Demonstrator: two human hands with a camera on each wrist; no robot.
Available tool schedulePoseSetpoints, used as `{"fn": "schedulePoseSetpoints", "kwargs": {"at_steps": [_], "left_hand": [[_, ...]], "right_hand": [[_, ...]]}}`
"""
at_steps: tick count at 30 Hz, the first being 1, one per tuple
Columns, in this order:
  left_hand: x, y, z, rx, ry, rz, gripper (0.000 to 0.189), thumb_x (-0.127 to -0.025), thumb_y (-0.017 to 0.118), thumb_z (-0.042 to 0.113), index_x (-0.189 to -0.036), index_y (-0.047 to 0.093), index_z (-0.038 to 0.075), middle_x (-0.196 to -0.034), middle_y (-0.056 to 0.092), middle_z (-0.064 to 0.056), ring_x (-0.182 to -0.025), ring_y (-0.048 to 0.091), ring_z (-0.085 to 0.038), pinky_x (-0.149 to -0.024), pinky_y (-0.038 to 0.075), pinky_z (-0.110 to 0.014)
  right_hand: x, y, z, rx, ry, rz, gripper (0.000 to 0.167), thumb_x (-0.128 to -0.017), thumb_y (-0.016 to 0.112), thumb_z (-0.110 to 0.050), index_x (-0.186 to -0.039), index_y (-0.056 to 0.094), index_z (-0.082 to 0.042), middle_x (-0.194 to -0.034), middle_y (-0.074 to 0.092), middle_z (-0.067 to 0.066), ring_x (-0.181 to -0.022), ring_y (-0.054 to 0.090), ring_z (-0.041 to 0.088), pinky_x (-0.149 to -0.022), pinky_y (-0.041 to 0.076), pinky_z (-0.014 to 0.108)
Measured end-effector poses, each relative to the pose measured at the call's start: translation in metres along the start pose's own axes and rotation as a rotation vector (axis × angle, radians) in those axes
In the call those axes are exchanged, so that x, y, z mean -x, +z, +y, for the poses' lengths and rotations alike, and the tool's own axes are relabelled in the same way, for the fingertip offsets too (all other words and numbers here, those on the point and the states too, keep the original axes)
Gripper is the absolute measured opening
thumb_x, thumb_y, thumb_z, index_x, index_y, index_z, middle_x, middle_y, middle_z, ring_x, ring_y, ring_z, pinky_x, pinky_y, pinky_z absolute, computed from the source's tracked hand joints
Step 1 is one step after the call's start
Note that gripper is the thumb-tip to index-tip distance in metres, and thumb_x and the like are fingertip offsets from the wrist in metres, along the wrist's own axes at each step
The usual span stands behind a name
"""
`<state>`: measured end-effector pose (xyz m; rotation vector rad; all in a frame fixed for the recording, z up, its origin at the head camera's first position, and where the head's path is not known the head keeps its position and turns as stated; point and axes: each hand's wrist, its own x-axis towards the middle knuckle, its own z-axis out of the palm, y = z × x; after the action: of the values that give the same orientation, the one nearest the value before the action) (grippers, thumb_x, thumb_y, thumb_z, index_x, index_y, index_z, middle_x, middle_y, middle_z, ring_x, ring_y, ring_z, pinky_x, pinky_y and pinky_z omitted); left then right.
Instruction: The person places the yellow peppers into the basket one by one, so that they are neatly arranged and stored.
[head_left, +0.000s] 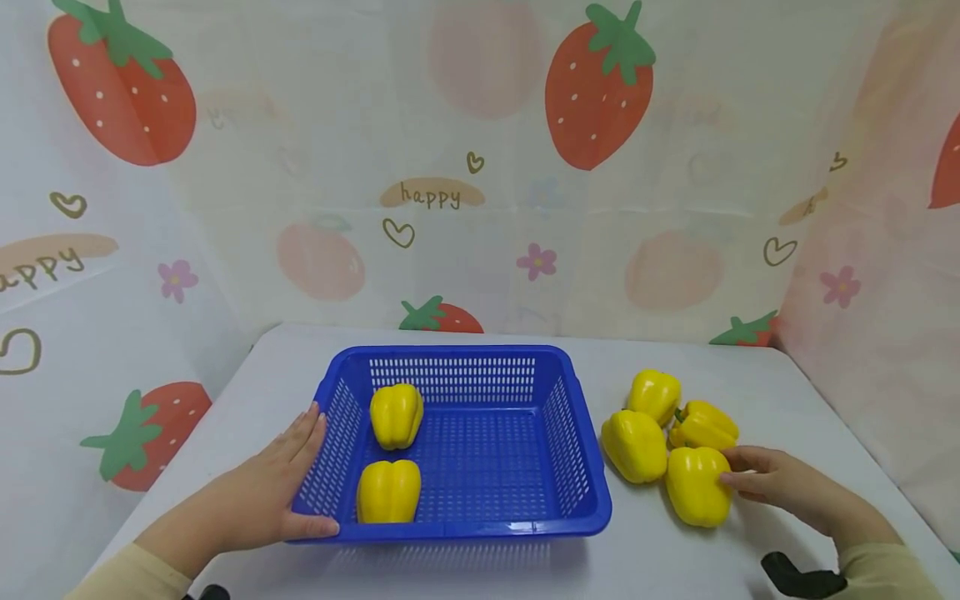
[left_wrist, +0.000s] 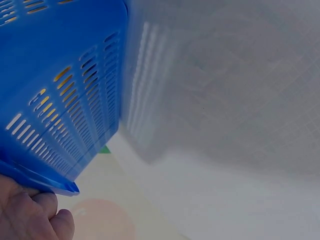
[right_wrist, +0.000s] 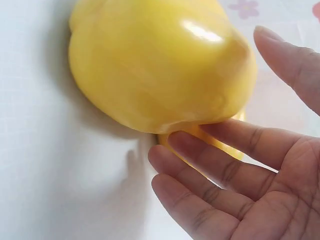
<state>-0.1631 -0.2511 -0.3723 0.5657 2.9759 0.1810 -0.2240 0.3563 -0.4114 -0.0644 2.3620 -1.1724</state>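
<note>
My left hand (head_left: 262, 487) holds the near left corner of a blue plastic basket (head_left: 487, 528), its thumb on the front rim and its fingers along the left rim. In the left wrist view, fingers (left_wrist: 47, 204) bend beside the rim of the basket (left_wrist: 60, 100). Two yellow bell peppers (head_left: 396, 415) (head_left: 389, 492) lie inside on the left. To the right, my right hand (head_left: 795, 490) is at the nearest bell pepper (head_left: 698, 487) of a cluster outside. Around that bell pepper (right_wrist: 155, 65) its fingers are spread, the thumb apart and the index fingertip against or very near it.
Behind the nearest pepper, other yellow bell peppers (head_left: 634, 446) (head_left: 654, 396) (head_left: 703, 425) sit close together on the white table (head_left: 450, 575). A strawberry-print cloth (head_left: 480, 125) hangs behind and at both sides. A black strap end (head_left: 802, 577) shows by the right sleeve.
</note>
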Motion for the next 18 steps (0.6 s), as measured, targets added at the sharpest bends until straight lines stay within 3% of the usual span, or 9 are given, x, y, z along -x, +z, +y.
{"fn": "schedulePoseSetpoints", "kwargs": {"at_steps": [10, 18], "left_hand": [[0.0, 0.0002, 0.0, 0.013, -0.001, -0.004, 0.123, -0.063, 0.045, 0.083, -0.145, 0.007, -0.001, -0.152, 0.004, -0.019, -0.137, 0.013, -0.037, -0.103, 0.026, -0.054], [0.0, 0.0011, 0.0, 0.009, 0.001, 0.0, 0.122, -0.063, 0.044, 0.083, -0.146, 0.007, 0.0, -0.152, 0.003, -0.019, -0.137, 0.013, -0.036, -0.103, 0.026, -0.054]], "right_hand": [[-0.0056, 0.0064, 0.007, -0.043, 0.031, -0.004, 0.076, -0.09, 0.056, -0.037, -0.135, 0.025, 0.016, -0.138, 0.03, 0.033, -0.116, 0.048, 0.031, -0.092, 0.045, 0.043], [-0.0061, 0.0095, 0.007, -0.052, 0.027, -0.012, 0.075, -0.09, 0.056, -0.036, -0.137, 0.024, 0.013, -0.132, 0.037, 0.031, -0.111, 0.049, 0.028, -0.092, 0.045, 0.044]]}}
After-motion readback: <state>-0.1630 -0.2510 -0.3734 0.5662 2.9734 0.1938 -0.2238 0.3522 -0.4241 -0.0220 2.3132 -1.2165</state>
